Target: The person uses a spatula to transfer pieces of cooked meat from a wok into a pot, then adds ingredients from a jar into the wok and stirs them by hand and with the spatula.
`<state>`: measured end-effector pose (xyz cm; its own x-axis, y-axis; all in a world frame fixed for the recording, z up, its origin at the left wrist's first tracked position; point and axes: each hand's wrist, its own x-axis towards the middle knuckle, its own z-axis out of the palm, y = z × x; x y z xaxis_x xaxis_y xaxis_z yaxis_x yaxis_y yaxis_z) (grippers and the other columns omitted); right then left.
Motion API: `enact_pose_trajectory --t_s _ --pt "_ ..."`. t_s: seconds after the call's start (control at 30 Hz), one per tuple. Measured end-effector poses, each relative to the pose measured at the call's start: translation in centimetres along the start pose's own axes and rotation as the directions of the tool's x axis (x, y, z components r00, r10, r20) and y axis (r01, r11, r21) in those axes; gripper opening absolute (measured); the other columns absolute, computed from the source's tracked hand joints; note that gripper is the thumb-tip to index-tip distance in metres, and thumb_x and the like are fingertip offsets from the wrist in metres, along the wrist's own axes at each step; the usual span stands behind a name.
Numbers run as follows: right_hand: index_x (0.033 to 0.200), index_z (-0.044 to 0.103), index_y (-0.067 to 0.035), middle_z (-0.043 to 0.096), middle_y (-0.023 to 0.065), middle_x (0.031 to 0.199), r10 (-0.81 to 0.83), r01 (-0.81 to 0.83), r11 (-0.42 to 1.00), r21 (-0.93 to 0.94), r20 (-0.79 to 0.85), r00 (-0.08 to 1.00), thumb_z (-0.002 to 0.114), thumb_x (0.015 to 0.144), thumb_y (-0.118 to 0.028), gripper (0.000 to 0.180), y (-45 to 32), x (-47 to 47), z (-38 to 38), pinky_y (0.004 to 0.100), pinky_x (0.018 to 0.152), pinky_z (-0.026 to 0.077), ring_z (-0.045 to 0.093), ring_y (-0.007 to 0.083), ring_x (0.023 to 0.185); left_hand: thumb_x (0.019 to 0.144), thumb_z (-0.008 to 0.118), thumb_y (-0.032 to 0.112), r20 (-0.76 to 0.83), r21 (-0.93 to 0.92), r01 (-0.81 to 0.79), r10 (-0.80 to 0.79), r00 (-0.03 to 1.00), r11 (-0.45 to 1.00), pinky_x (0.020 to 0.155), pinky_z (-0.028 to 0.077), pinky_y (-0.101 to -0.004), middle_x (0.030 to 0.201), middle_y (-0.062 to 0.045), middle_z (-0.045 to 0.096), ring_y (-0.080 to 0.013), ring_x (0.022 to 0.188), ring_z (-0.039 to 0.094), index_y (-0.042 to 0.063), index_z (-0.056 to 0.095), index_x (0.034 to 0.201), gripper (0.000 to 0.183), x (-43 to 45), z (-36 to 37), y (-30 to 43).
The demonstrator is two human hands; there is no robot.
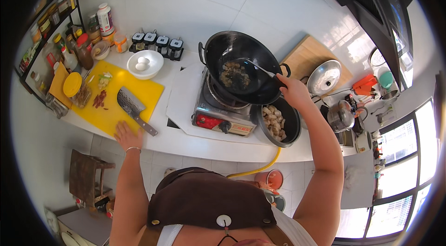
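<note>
My right hand (pixel 294 92) grips the dark handle of a metal spatula (pixel 262 70), whose blade reaches into a black wok (pixel 223 45). Browned minced bits (pixel 235 76) lie at the bottom of the wok, which sits tilted on a gas stove (pixel 223 112). Flat on the front edge of a yellow cutting board (pixel 148 84) rests my left hand (pixel 129 136), fingers a little apart and nothing held. Near it lies a cleaver (pixel 129 101), its handle pointing toward the counter edge. Dark red slices (pixel 100 100) and pale green-white chopped pieces (pixel 104 79) are on the board.
Right of the stove, a dark pot (pixel 297 124) holds pale meat-like chunks (pixel 273 122). A white bowl (pixel 153 58) with two eggs stands behind the board, near several seasoning jars (pixel 162 44). A yellow hose (pixel 266 166) hangs off the counter. A metal lid (pixel 324 78) leans at right.
</note>
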<state>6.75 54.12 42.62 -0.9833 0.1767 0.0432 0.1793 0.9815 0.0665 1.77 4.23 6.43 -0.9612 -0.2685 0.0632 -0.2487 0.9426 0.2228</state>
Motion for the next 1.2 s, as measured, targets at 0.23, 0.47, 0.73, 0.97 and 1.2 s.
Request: enact_pose_trajectory --t_s 0.23,0.47,0.73,0.97,1.2 --pt "0.135 0.055 -0.022 0.066 0.014 0.11 -0.025 0.029 0.997 -0.065 0.062 0.998 0.06 0.088 -0.017 0.048 0.9 -2.4 -1.6 0.044 0.085 0.05 0.062 0.0325 0.102 0.085 0.057 0.049 -0.012 0.011 0.002 -0.001 1.0 1.0 0.116 0.013 -0.0556 0.155 -0.019 0.026 -0.034 0.145 0.02 0.001 0.033 0.146 0.082 -0.2 0.4 -0.4" --pt "0.122 0.065 -0.017 0.068 0.014 0.104 0.036 -0.019 0.993 -0.12 0.14 0.99 0.067 0.079 -0.008 0.044 2.0 -6.6 -8.2 0.0436 0.083 0.05 0.063 0.0334 0.099 0.085 0.057 0.049 0.007 0.038 0.016 -0.016 1.0 0.999 0.116 0.013 -0.0555 0.155 -0.019 0.026 -0.0338 0.145 0.019 0.001 0.032 0.147 0.082 -0.3 0.0 -0.3" --pt "0.129 0.059 -0.015 0.068 0.0152 0.107 0.03 -0.03 0.999 0.011 0.01 0.999 0.061 0.087 -0.017 0.043 1.1 -1.6 -1.2 0.045 0.086 0.049 0.062 0.0354 0.103 0.085 0.057 0.049 0.021 0.018 0.009 -0.009 1.0 1.0 0.116 0.013 -0.0557 0.155 -0.019 0.026 -0.0328 0.146 0.019 0.001 0.033 0.147 0.082 0.0 -0.3 0.1" --pt "0.132 0.056 -0.012 0.066 0.0176 0.115 0.033 -0.038 0.984 0.175 0.035 0.999 0.06 0.089 -0.017 0.044 -1.1 1.8 1.2 0.043 0.091 0.048 0.06 0.0357 0.109 0.085 0.056 0.051 0.014 0.004 -0.004 0.004 1.0 1.0 0.116 0.012 -0.0559 0.155 -0.02 0.025 -0.0342 0.146 0.018 0.001 0.033 0.147 0.083 0.0 -0.1 0.1" --pt "0.13 0.059 -0.012 0.066 0.0159 0.114 -0.063 0.05 0.992 0.117 0.116 0.991 0.061 0.087 -0.015 0.043 -3.0 -2.7 -3.8 0.0411 0.09 0.048 0.062 0.0342 0.106 0.085 0.056 0.051 -0.002 -0.009 -0.002 0.002 1.0 1.0 0.116 0.013 -0.0553 0.155 -0.019 0.026 -0.0343 0.145 0.019 0.001 0.033 0.147 0.083 -0.2 0.1 -0.2"
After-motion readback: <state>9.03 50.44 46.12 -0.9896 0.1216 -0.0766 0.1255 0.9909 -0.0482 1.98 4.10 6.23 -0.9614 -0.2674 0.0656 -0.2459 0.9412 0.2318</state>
